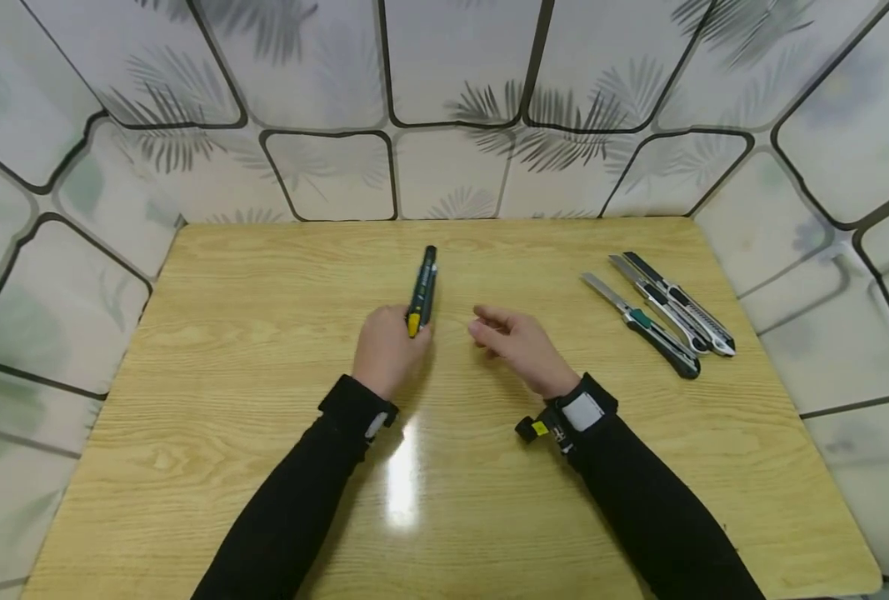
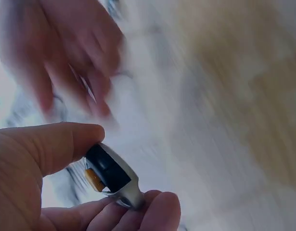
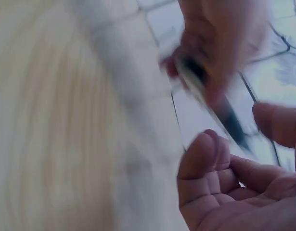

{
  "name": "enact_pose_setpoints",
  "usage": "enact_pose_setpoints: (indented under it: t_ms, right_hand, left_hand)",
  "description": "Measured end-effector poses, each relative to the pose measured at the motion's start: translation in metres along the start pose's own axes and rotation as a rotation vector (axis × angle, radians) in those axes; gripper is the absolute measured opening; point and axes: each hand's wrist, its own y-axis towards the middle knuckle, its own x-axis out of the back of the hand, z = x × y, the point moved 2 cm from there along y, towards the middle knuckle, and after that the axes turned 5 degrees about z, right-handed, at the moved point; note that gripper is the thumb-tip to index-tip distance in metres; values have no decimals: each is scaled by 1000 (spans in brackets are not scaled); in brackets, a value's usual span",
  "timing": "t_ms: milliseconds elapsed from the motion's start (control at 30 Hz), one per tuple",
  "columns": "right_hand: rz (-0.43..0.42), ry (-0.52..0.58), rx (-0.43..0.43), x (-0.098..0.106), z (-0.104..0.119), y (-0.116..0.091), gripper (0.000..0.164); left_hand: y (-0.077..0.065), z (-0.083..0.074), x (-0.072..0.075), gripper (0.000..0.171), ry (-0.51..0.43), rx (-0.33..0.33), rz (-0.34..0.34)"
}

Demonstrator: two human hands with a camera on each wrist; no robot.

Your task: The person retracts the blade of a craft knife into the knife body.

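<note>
My left hand (image 1: pixel 388 348) grips a dark utility knife (image 1: pixel 422 287) near the table's middle, its long body pointing away from me and its yellow part near the fingers. In the left wrist view the thumb and fingers pinch the knife's end (image 2: pixel 111 169), which has a pale edge and an orange-yellow piece. To its right, a short gap away, my right hand (image 1: pixel 521 346) hovers with bent, loose fingers and nothing between thumb and fingertips. The right wrist view shows that hand (image 3: pixel 234 187) with its palm partly turned up, below the blurred knife (image 3: pixel 229 120).
Three utility knives lie side by side at the table's right, blades out: a green-and-black one (image 1: pixel 657 337), a silver-and-black one (image 1: pixel 669 312) and a dark-bladed one (image 1: pixel 687 307). A patterned curtain (image 1: pixel 451 175) stands behind the wooden table (image 1: pixel 264 333).
</note>
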Motion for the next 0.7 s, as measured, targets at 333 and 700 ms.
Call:
enact_pose_setpoints:
  t_ms: [333, 700]
  right_hand:
    - [-342, -811, -129, 163, -41, -68, 57]
    - [-165, -1033, -184, 189, -69, -64, 47]
  left_hand:
    - [32, 109, 78, 39, 315, 220, -49]
    - [28, 111, 90, 57, 335, 264, 24]
